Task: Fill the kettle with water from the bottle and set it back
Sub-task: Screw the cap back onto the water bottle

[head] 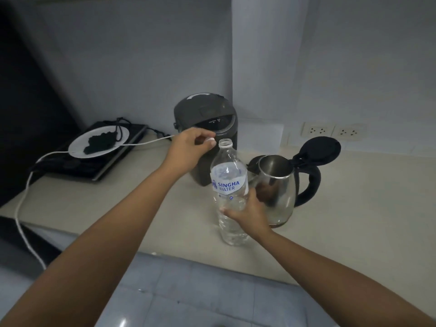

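A clear plastic water bottle (230, 185) with a white and blue label stands upright on the pale counter (354, 220), its neck uncapped. My right hand (250, 212) grips its lower body. Just left of the neck, my left hand (188, 149) pinches the small white cap (210, 139) in its fingertips. To the right of the bottle stands a steel kettle (280, 192) with a black handle; its black lid (318, 149) is flipped up and the mouth is uncovered.
A dark electric water pot (207, 114) stands right behind the bottle. At the left, a black hob (94, 166) carries a white plate (77, 145) with something dark on it, and a white cable (23, 197) trails off the counter. Wall sockets (332, 131) sit at the back right.
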Demonstrator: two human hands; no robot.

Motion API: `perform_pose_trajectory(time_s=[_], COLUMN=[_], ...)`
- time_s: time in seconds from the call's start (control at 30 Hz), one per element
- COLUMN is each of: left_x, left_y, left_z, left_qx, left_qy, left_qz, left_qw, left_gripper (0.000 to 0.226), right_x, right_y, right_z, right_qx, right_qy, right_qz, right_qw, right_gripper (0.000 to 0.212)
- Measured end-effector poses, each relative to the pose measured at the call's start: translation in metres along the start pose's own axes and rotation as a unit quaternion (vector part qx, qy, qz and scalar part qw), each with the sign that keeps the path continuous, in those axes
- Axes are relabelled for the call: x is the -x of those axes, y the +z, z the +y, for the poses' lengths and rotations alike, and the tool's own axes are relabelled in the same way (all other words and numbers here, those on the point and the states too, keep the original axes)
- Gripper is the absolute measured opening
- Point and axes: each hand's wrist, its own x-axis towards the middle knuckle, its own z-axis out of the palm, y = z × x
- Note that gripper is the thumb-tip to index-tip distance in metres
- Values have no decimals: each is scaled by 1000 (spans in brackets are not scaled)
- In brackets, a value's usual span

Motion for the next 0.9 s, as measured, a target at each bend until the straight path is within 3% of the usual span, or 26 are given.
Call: perform_pose_trajectory(time_s=[0.23,0.5,0.73,0.9], left_x=[-12,-26,-36,-37], left_y=[1,-2,-4,-9], left_z=[14,24,34,38], left_qx=[38,-47,-90,-47], left_qy=[11,20,-34,-45], left_qz=[-19,-64,-108,-174], left_qw=[999,997,990,983], left_gripper=[24,26,27,24], right_x=[-23,-35,-35,-31], right_y=[14,19,19,20], right_z=[1,0,4,9], right_qx=[-25,-27,-39,-65], right_qy=[-10,6,0,-1], right_qz=[-13,-14,-26,-21], right_qw=[1000,1000,999,998], right_gripper=[69,70,74,80])
